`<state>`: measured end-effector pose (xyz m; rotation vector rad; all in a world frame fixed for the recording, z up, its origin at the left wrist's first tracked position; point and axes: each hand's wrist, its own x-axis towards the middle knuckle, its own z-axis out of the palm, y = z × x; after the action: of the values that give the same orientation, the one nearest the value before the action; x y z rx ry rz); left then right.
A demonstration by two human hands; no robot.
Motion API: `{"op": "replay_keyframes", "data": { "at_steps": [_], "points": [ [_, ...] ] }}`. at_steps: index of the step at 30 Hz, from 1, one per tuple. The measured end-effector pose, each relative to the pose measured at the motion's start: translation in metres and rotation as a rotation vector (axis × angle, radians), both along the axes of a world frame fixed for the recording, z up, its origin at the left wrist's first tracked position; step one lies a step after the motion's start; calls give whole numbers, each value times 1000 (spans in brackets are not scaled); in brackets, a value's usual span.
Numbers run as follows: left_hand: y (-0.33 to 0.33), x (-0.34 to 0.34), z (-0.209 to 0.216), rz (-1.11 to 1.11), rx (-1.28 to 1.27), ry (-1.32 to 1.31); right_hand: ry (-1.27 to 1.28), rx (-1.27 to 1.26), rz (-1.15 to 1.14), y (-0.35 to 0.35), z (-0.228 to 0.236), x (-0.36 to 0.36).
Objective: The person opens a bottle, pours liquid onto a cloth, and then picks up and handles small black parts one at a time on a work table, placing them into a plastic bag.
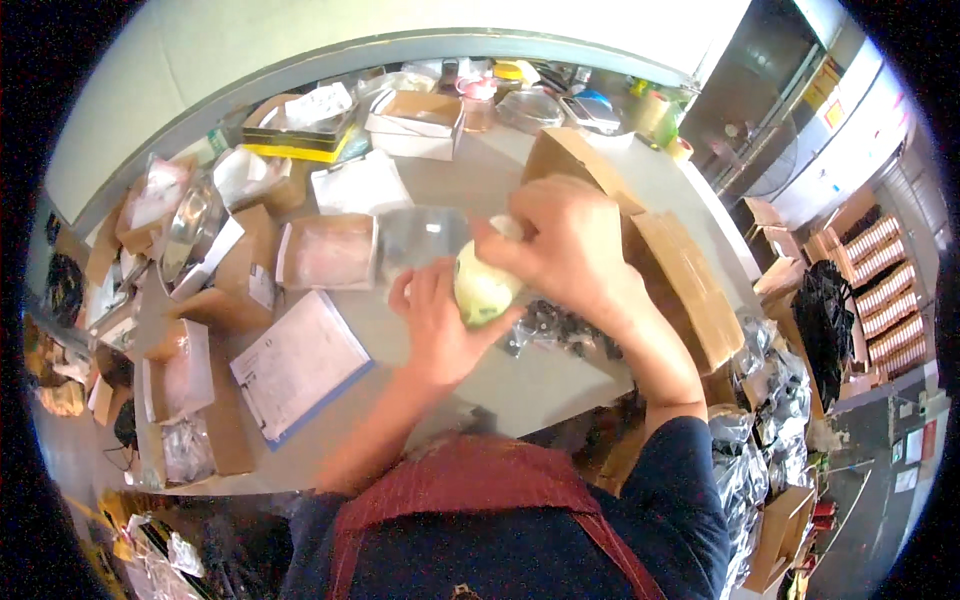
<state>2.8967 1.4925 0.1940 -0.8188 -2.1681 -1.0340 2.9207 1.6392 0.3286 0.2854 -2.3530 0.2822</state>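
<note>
A pale yellow-green rounded thing (484, 288) with dark marks is held above the table, in front of me; its exact kind is not clear. My left hand (440, 325) is closed round its left and lower side, thumb underneath. Bent over its top right, my right hand (568, 240) is closed, its fingertips at a whitish upper part. Just beyond the left hand lies a clear plastic piece (425, 238). Small dark parts in clear bags (560, 330) lie below the right hand, partly covered by it.
On the left are a clipboard with paper (300, 365), a shallow box (328, 252) and an open carton (245, 265). A long cardboard box (688, 285) stands close by my right arm. Trays, a pink-lidded jar (478, 100) and tape rolls (655, 112) line the back.
</note>
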Motion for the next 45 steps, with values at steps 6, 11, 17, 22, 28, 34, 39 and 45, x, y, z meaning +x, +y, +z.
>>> {"op": "replay_keyframes", "data": {
  "at_steps": [6, 11, 17, 22, 28, 34, 39, 45],
  "points": [
    [-21, 35, 15, -454, -17, -158, -169, -191, 189, 8, -1, 51],
    [-35, 49, 34, -993, -69, -585, -297, -293, 521, 22, 18, 85],
    [-42, 52, 64, -1280, -252, -840, -380, 66, 781, 39, 70, 125],
    [-36, 54, 59, -1236, -241, -669, -272, 237, 671, 34, 75, 155],
    [-30, 74, 68, -1376, -189, -856, -223, 265, 695, 51, 74, 174],
    [-12, 79, 80, -1307, -394, -566, -224, 117, 426, 58, 83, 197],
    [-3, 84, 85, -1259, -439, -554, -400, 262, 393, 68, 72, 199],
    [5, 87, 78, -1193, -411, -540, -337, 235, 443, 75, 69, 204]
  ]
}}
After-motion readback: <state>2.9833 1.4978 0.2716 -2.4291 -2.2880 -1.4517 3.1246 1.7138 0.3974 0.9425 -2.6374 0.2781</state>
